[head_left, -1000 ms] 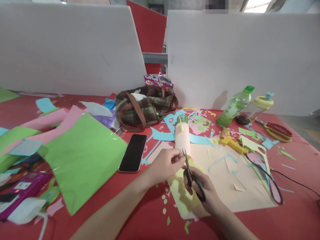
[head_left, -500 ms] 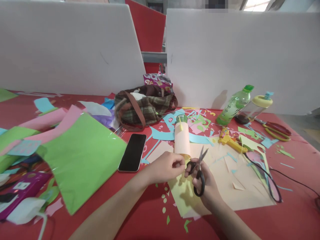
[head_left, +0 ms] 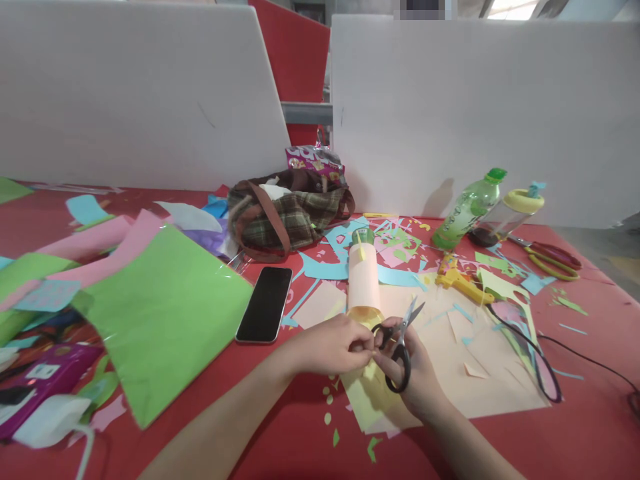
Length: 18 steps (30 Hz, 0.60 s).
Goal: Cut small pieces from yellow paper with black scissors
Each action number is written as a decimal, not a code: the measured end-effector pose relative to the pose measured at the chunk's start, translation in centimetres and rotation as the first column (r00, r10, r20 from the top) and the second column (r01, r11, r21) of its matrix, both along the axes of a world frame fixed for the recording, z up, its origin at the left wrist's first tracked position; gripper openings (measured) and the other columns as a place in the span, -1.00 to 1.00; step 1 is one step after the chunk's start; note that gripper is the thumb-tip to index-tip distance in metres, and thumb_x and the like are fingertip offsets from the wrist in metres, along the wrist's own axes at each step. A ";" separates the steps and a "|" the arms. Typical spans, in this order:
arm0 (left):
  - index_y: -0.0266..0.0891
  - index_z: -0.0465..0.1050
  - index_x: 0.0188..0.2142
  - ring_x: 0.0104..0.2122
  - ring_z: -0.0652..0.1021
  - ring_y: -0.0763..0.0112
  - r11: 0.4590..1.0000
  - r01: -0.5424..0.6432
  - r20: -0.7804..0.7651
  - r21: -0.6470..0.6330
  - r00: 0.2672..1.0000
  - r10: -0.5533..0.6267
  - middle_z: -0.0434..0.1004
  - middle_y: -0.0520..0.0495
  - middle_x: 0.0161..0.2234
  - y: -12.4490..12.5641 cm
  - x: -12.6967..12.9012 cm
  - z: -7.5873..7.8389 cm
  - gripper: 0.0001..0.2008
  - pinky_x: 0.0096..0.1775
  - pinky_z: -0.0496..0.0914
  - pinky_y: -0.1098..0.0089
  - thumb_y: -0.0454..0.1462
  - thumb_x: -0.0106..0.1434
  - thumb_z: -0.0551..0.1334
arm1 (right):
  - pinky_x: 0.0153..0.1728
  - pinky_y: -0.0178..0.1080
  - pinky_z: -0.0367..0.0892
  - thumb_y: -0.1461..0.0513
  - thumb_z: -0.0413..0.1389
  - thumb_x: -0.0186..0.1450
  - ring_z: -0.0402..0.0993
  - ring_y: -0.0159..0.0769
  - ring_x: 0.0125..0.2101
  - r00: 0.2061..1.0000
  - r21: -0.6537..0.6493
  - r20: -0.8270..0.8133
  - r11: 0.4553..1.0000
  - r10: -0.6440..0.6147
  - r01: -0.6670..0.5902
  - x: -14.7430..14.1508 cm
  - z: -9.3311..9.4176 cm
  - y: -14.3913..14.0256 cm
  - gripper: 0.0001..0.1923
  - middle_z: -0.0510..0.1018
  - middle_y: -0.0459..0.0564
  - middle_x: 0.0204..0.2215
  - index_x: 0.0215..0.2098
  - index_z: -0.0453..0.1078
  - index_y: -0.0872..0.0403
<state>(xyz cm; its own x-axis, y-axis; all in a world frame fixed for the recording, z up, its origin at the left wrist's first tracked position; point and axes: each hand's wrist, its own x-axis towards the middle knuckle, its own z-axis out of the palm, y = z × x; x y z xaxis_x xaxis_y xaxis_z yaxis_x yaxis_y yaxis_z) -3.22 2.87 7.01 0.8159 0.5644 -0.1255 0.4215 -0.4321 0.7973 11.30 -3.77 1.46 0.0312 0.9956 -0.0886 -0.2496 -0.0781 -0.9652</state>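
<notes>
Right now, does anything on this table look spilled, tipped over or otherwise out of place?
Yes. A clear bottle with a yellow lid lies tipped on its side at the far right, leaning against the upright green bottle. Paper scraps are strewn over the red table. Nothing looks wet or broken.

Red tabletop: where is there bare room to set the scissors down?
Bare red table lies near the front edge, between the green sheet and the pale yellow paper, with only a few small scraps. Another patch is at the far right, past the black cable. Around the wrapped bottle and glue gun it is crowded with cuttings.
</notes>
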 end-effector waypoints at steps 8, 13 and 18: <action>-0.28 0.30 -0.61 -0.68 0.20 0.58 1.000 -0.009 -0.017 -0.012 1.000 0.008 0.22 0.09 -0.69 0.1 0.1 -0.1 -0.84 -0.64 0.00 0.52 -0.38 0.02 0.02 | -0.54 -0.36 0.19 0.31 0.16 0.02 0.27 -0.38 -0.51 1.000 0.002 -0.007 1.000 0.001 -0.001 -0.1 0.0 0.0 -0.65 0.33 -0.14 -0.49 -0.27 0.16 -0.01; -0.27 0.25 -0.61 -0.66 0.22 0.56 1.000 -0.022 -0.034 0.020 0.999 0.022 0.21 0.09 -0.68 0.2 0.0 -0.1 -0.83 -0.62 0.04 0.54 -0.34 0.06 -0.01 | -0.54 -0.36 0.17 0.31 0.16 0.02 0.28 -0.39 -0.51 0.999 0.010 -0.025 0.999 -0.035 0.035 -0.1 -0.2 0.0 -0.65 0.35 -0.12 -0.46 -0.25 0.16 0.00; -0.26 0.31 -0.51 -0.64 0.26 0.54 0.999 -0.023 -0.032 0.031 0.999 0.024 0.26 0.08 -0.64 0.2 0.1 0.0 -0.82 -0.60 0.07 0.54 -0.37 0.08 -0.04 | -0.52 -0.37 0.16 0.33 0.15 0.03 0.26 -0.42 -0.51 0.998 -0.003 -0.040 0.999 -0.053 0.053 0.0 -0.2 0.0 -0.66 0.35 -0.15 -0.46 -0.26 0.17 -0.01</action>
<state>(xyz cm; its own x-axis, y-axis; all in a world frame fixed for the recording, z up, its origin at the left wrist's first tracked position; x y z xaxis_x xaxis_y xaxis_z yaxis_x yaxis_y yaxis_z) -3.17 3.04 7.03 0.7980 0.5876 -0.1339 0.4575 -0.4460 0.7693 11.27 -3.74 1.30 0.0799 0.9925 -0.0930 -0.2916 -0.0659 -0.9543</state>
